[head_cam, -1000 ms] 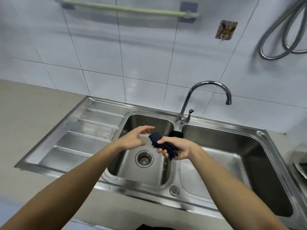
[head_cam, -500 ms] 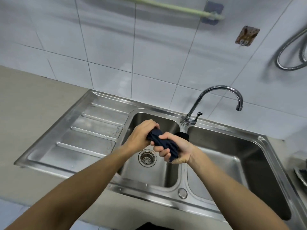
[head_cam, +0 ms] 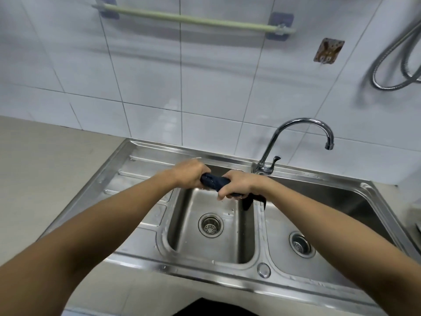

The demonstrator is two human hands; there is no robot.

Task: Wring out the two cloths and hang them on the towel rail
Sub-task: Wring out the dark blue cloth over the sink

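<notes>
A dark blue cloth (head_cam: 215, 181) is rolled into a tight twist above the left basin of the steel sink (head_cam: 145, 153). My left hand (head_cam: 190, 173) grips its left end and my right hand (head_cam: 238, 183) grips its right end. A loose dark tail of the cloth (head_cam: 248, 201) hangs below my right hand over the divider between the basins. A few drops show under the cloth. The pale green towel rail (head_cam: 189, 19) runs across the tiled wall high above and carries nothing. I see only one cloth.
A chrome tap (head_cam: 296, 124) arches over the right basin just behind my right hand. A drainboard (head_cam: 136, 176) lies left of the basins, with beige counter beyond. A metal hose (head_cam: 391, 65) loops on the wall at top right. Each basin has a drain strainer.
My left hand, open a second ago, has closed on the cloth's left end. Both hands have pulled apart and twisted the cloth into a roll. The view has tilted up, showing the rail.
</notes>
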